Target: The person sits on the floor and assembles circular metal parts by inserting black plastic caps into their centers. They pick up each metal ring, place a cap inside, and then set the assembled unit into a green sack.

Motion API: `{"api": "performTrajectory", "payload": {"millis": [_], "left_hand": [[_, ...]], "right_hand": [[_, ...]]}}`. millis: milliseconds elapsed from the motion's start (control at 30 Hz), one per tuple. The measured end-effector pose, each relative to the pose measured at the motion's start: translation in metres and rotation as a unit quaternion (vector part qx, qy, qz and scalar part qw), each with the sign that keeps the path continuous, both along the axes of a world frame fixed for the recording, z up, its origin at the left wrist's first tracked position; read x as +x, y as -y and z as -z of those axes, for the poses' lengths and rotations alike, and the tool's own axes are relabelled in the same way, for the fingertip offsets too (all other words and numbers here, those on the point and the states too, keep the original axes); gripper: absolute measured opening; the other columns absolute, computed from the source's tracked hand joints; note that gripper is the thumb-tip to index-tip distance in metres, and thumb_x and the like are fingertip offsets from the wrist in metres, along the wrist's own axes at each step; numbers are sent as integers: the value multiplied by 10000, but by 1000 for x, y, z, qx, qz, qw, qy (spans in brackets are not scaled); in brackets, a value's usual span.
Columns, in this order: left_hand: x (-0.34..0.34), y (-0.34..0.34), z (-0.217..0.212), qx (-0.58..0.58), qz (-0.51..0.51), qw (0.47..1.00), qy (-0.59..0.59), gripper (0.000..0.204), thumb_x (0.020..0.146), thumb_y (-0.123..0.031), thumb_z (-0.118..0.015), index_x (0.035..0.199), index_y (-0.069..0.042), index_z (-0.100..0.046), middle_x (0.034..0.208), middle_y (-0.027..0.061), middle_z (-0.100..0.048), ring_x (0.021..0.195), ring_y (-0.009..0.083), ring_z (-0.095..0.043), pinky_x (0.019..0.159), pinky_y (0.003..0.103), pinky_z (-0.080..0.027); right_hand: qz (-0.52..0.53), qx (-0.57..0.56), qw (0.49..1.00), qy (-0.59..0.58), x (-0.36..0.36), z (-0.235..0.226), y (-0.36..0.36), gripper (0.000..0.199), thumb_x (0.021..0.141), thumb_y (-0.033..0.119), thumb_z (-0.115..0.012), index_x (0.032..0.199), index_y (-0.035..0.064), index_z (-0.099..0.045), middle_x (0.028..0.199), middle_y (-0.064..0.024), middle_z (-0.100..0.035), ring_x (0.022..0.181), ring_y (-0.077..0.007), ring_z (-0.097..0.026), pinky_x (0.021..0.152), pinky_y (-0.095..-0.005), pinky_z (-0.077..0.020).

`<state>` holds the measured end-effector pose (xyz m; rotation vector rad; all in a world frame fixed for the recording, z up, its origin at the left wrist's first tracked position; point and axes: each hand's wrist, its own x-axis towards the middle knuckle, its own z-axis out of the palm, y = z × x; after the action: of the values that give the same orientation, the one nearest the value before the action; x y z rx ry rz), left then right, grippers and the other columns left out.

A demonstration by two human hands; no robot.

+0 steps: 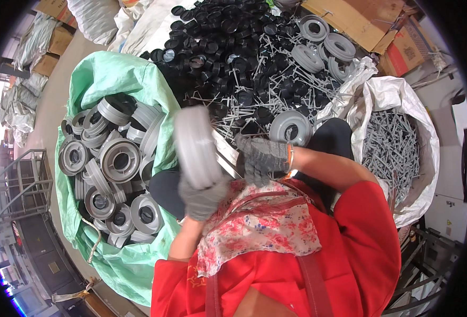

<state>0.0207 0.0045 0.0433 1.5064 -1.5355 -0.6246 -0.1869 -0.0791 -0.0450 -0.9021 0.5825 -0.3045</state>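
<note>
My left hand (204, 199), in a grey glove, is closed on the lower end of a grey ringed plastic part (195, 148), round and spool-like, tilted up and smeared by motion. Just right of it my right hand (265, 159), also gloved, is curled over my lap; what its fingers hold, if anything, is hidden. A pale narrow strip shows between the hands. Beyond the right hand a similar grey round part (290, 128) lies at the near edge of a heap of black round caps (212, 47) and thin grey plastic sticks (276, 68).
A green woven sack (90, 264) on my left holds many grey round parts (120, 160). To my right, a white sack (426, 153) is full of short grey sticks (391, 150). More grey parts (314, 28) and cardboard boxes (405, 46) sit at the far right.
</note>
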Motion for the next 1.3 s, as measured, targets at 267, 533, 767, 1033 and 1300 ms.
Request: {"api": "performTrajectory", "payload": {"millis": [267,533,767,1033,1300], "left_hand": [[80,46,-33,-230,-85,969,-17,819,746,-131,-704,1388,29,-221,1385,159,-342,1212,250,-414,1051,361,-295],[-26,36,81,372,-76,723,-577,517,826,-92,-623,1288,15,-418,1151,117,-554,1037,208,-541,865,313,-470],[-13,63,74,311,-50,757,-573,364,820,-99,-622,1154,-17,-503,937,108,-620,830,213,-621,756,357,-538],[1,56,79,216,-65,849,-478,355,800,-72,-628,1133,-19,-518,972,72,-591,877,190,-603,769,346,-534],[-26,49,62,317,15,711,-628,452,785,-166,-639,1182,-4,-496,1068,133,-598,975,255,-597,855,400,-505]], "right_hand": [[-159,-486,593,-622,-158,123,74,198,714,156,-545,822,-1,-598,726,-180,-617,689,-310,-622,617,-400,-496],[-22,-459,760,-460,-68,32,70,337,845,269,-548,1021,-16,-584,829,-201,-649,779,-370,-627,688,-409,-511],[-97,-621,606,-487,-51,95,95,442,822,178,-535,1243,61,-477,1248,-191,-482,1145,-283,-488,903,-416,-430],[-16,-494,651,-577,-25,65,95,569,703,225,-653,1226,95,-469,1176,-214,-471,1077,-346,-512,889,-430,-446],[131,-578,751,-290,-2,-38,40,781,600,313,-768,1248,16,-449,1169,-194,-532,1049,-324,-552,911,-379,-445]]}}
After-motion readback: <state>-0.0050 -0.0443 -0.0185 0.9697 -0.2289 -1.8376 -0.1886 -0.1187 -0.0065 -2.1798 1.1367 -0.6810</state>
